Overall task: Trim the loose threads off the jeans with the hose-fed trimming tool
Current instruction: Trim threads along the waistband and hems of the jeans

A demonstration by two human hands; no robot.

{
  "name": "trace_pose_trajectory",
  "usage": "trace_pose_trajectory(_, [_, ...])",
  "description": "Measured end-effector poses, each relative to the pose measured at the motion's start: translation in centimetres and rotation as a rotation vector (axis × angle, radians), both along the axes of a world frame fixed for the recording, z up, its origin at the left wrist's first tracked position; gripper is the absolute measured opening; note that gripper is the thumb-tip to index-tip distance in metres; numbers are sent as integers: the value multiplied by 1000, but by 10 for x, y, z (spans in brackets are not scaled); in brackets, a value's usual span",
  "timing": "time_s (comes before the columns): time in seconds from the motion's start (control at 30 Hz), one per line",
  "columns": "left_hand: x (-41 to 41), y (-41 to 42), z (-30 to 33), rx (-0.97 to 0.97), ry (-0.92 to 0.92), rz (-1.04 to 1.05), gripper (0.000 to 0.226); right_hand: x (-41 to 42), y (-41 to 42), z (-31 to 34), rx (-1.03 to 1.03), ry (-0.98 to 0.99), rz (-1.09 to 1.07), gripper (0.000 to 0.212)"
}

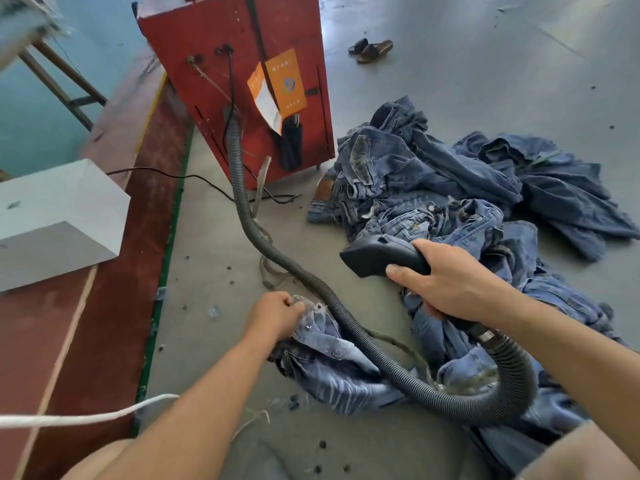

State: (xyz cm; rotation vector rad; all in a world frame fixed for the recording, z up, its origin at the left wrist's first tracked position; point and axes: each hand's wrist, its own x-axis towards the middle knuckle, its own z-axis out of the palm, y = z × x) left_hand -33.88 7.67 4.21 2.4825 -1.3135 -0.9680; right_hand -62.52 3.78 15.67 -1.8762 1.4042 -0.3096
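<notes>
Garment workshop: concrete floor (450, 64) (painted), heaped jeans (433, 181), red suction machine (214, 64).

Grey concrete floor (485, 81), red cabinet (235, 46), white box (62, 216), sandals (370, 50).

Right hand (460, 285) grips the trimming tool (381, 259) (hose-fed); left hand (273, 315) pinches jeans (332, 362).

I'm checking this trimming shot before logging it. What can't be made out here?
- Head view: the cutting mouth of the black plastic trimming tool faces away; the right hand covers its handle.
- Loose threads on the faded blue jeans: too small, and the left hand covers the gripped edge.
- Print on the orange paper tag on the red metal cabinet: too small.
</notes>
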Motion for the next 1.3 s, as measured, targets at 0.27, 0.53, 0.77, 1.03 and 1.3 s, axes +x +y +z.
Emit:
trace_pose_trajectory(0.27, [-9,-9,18,-328,769,460,19,13,10,-8,154,21,34,30])
trace_pose_trajectory(0.53, [-40,-8,32,-309,1096,443,18,41,14,-11,66,81,62,32])
trace_pose_trajectory(0.77, [-38,-7,39,-257,1134,518,34,21,13,-3,232,-14,84,31])
trace_pose_trajectory(1.03, [-42,-1,45,-166,1182,490,31,33,3,-4,163,-6,-52,36])
trace_pose_trajectory(1.3, [-40,-4,45,-113,1297,561,41,36,8,-15,255,-40,44,35])
